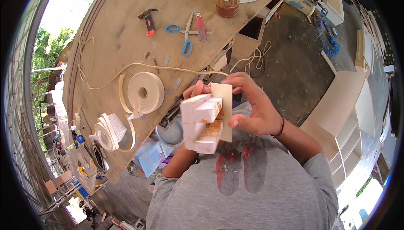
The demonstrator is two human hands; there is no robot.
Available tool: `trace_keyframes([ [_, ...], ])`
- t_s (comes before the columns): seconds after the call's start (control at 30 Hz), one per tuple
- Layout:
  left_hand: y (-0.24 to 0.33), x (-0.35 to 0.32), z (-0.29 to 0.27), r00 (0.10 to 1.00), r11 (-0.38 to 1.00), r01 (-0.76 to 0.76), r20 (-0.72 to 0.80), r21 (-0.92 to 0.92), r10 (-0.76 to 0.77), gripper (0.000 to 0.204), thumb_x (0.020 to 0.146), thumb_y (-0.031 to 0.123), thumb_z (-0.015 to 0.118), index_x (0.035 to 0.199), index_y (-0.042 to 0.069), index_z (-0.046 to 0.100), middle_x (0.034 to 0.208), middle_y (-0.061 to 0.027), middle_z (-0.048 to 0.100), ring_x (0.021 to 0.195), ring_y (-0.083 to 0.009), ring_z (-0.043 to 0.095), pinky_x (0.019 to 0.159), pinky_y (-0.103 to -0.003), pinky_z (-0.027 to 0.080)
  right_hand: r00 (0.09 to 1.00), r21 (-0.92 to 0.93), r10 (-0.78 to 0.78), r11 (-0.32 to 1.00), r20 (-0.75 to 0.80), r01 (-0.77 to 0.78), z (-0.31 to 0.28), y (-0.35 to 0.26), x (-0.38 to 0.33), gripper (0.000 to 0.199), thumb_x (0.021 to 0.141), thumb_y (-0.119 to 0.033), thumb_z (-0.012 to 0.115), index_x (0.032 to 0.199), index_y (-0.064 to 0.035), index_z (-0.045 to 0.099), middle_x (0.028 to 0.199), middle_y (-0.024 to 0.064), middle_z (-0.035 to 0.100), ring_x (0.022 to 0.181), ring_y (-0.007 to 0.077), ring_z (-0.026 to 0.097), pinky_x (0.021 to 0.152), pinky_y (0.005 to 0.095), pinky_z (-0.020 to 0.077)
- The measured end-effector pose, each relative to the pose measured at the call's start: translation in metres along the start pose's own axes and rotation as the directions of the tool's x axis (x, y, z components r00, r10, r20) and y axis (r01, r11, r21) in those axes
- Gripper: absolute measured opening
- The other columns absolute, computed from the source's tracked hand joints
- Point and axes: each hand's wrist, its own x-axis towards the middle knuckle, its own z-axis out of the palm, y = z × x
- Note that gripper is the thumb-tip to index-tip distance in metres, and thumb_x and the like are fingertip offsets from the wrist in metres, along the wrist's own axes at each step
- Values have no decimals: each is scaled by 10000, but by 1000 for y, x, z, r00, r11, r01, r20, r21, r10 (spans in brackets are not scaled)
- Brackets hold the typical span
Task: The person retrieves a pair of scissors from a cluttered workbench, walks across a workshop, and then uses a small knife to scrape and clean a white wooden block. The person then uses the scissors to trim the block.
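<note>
In front of my chest is a small white block-built piece (189, 122) with stepped blocks and brown, glue-like stains. A thin cream panel (227, 108) stands against its right side. My left hand (198, 89) is closed around the white piece from behind; its fingertips show over the top, and the rest of the hand is hidden. My right hand (256, 105) has its fingers at the panel's upper edge and its thumb by the right edge, gripping the panel.
On the workbench (113, 36) lie a hammer (148, 22), blue-handled scissors (185, 34), a red cutter (200, 27), rolls of cream edging strip (153, 91) and a cable (160, 66). A jar of brown liquid (227, 6) stands at the back. White shelving (336, 103) is at the right.
</note>
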Motion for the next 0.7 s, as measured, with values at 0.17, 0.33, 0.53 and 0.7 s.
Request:
trace_keyframes([
  [0.17,12,9,12,921,773,-366,85,518,379,730,764,153,758,1382,108,373,1227,-83,398,1090,-191,478,915,-330,449,963,90,271,958,15,-271,2,-18,-2,311,917,-307,628,935,3,611,666,44,587,617,83,517,572,265,446],
  [0.33,3,3,-8,924,783,-377,135,495,359,903,667,263,858,1405,121,358,1210,-68,431,1113,-196,479,935,-347,435,939,114,342,932,30,-343,7,-18,1,332,980,-260,515,847,23,625,604,36,549,593,61,487,538,265,427],
  [0.53,2,7,4,933,817,-275,-63,507,354,602,833,300,708,1317,51,451,1115,-92,525,998,-198,554,857,-332,484,927,266,374,892,25,-367,15,-17,3,340,983,-241,491,839,36,624,614,45,560,577,55,479,522,265,421],
  [0.7,-3,8,-15,973,948,184,-87,-259,-212,509,857,210,685,1287,79,444,1064,-114,556,960,-216,581,802,-328,500,939,191,343,925,-37,-330,18,-16,6,325,974,-233,497,841,35,626,608,58,563,560,60,458,508,274,422],
])
